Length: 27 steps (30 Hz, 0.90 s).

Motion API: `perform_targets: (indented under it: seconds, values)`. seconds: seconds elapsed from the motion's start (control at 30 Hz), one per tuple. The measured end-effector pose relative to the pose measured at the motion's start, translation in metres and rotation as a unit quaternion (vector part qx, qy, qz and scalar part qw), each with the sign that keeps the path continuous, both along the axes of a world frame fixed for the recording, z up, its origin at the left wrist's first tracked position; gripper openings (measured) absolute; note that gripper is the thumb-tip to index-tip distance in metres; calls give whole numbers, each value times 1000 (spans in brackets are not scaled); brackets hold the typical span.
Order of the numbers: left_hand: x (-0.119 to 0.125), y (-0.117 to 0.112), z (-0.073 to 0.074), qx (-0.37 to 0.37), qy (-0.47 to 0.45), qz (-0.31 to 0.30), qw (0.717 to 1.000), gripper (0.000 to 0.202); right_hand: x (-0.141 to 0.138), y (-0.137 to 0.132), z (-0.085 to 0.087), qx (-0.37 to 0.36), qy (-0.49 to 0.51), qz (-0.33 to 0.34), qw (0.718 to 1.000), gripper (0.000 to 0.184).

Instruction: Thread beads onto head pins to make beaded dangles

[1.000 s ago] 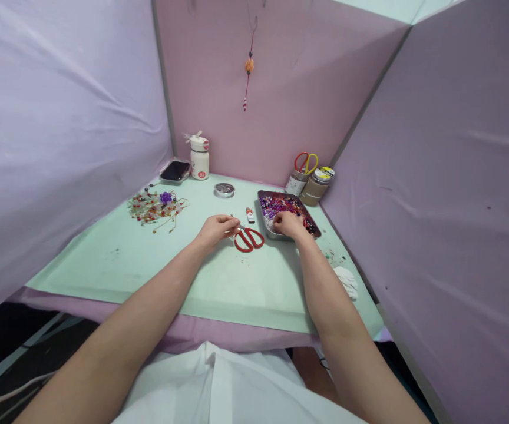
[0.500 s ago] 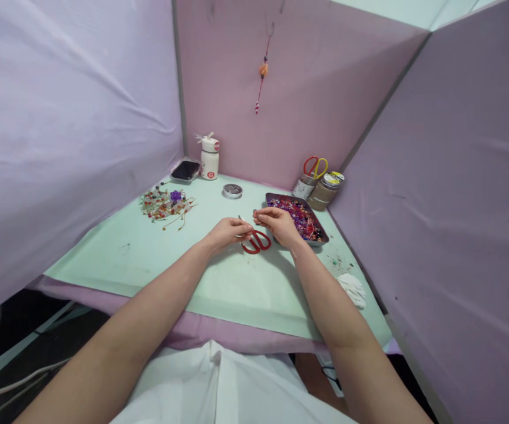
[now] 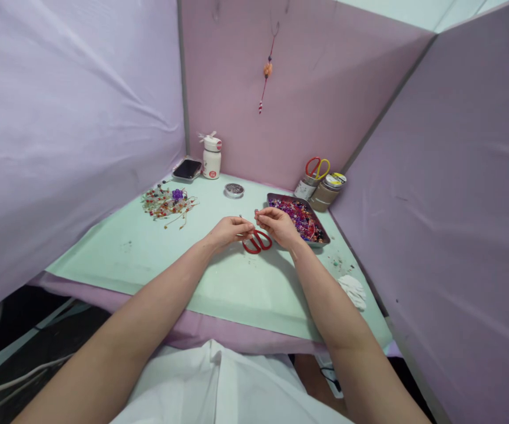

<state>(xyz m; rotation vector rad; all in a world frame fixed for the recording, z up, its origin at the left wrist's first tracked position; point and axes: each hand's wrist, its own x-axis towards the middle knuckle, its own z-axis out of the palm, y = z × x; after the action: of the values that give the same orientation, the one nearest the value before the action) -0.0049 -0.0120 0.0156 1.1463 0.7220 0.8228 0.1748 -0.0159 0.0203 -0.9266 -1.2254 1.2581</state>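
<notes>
Over the middle of the table, my left hand is closed in a pinch, its fingertips on something too small to make out. Close beside it, my right hand also pinches at the thumb and fingertips, around a tiny piece I cannot name. A small gap lies between the two hands. Red-handled scissors lie on the table just below and between them; their blades are hidden by my left hand. Right behind my right hand stands a dark tray filled with purple, red and dark beads.
Beaded strings lie in a pile at left. Behind are a phone, a white bottle and a small round dish. Jars and a can with scissors stand back right. A white cloth lies right; a beaded cord hangs.
The view has shifted slightly. Both hands stay pinched in nearly the same place, with only small movements of the fingers.
</notes>
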Motion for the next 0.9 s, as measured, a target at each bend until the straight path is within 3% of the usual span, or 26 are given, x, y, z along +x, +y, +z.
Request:
perform_targets:
  seconds: [0.9]
  values:
    - [0, 0, 1, -3, 1, 2, 1000, 34, 1, 1, -3, 16, -37, 10, 999, 22]
